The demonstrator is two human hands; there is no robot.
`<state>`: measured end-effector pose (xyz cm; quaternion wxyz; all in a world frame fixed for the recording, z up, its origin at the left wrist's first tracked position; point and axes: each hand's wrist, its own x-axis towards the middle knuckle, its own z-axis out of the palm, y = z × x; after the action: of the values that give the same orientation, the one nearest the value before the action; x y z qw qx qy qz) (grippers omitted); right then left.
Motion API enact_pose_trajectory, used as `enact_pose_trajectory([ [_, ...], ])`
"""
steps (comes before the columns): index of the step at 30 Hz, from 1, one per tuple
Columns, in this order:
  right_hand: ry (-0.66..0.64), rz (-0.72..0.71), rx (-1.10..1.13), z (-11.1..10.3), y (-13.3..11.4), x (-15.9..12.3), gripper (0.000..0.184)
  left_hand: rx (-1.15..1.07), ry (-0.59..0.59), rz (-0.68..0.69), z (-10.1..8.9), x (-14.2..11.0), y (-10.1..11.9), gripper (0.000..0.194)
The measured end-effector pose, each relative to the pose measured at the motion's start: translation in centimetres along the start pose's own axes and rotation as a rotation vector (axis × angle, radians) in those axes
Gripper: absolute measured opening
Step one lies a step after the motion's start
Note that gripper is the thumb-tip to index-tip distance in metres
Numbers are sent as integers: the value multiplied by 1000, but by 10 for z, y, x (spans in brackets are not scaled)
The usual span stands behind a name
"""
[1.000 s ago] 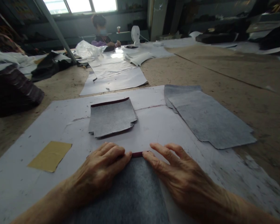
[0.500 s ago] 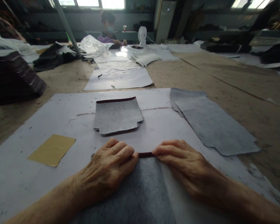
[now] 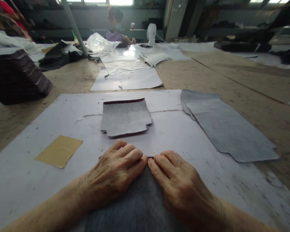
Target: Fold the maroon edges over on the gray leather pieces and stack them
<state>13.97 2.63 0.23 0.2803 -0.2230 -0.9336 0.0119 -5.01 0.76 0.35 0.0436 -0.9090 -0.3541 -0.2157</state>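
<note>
My left hand and my right hand lie side by side, fingers pressed flat on the far edge of a dark grey felt-like piece with a thin maroon edge. The fingertips of the two hands nearly touch at that edge. The piece rests on a large white sheet. Just beyond my hands sits a small stack of grey cut pieces with a maroon top edge.
A yellow-brown rectangle lies to the left. Larger grey pieces lie to the right. A dark stack stands far left. More white sheets, a small fan and a seated person are at the far end of the brown table.
My right hand has slid left along the maroon edge until its fingertips meet those of my left hand. The view has shifted slightly.
</note>
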Motion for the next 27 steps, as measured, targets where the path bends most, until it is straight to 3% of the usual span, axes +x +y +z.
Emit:
enact_pose_trajectory([
  [10,43,-123,-59,3,10,-7,33,-85,35,-41,-18,-35,-15,32],
  [18,-135,-134,-182,-7,0,13,38,-57,3,-13,-14,-32,-12,26],
  [23,20,-57,-170,10,-18,31,35,-103,-5,-36,-13,-29,-10,24],
  [27,68,-154,-129,25,-19,29,33,-136,4,-39,-17,-36,-14,24],
])
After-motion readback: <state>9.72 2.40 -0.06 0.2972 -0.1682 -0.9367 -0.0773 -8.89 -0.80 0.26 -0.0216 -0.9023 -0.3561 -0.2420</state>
